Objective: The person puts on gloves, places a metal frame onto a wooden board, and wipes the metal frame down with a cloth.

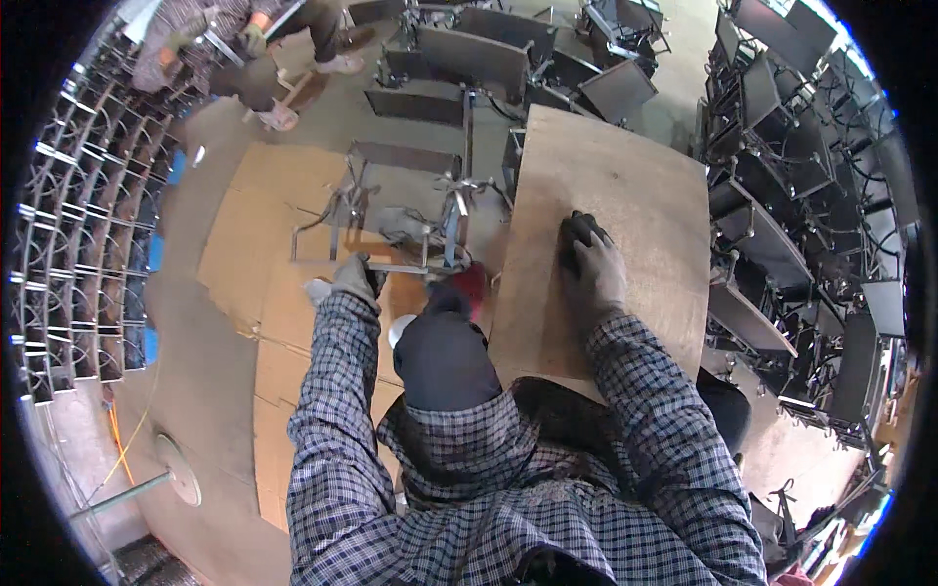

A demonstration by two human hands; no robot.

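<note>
My left hand (358, 279), in a grey glove with dark fingers, is closed round the near bar of a metal frame (399, 268). The frame has thin legs and dark panels, and it stands partly on the cardboard in front of my knees. My right hand (594, 262), gloved the same way, rests on a large plywood board (645, 195) to my right. Its dark fingertips touch the wood with the fingers slightly bent, and I see nothing held in them. A grey, crumpled-looking thing (403, 227) lies inside the frame.
Flattened cardboard (269, 225) covers the floor at left. Stacked metal racks (93, 244) line the far left. Dark-panelled frames (772, 225) crowd the right, and more frames (474, 59) stand ahead. Another person (210, 49) works at the upper left. A round disc on a pole (179, 471) is at lower left.
</note>
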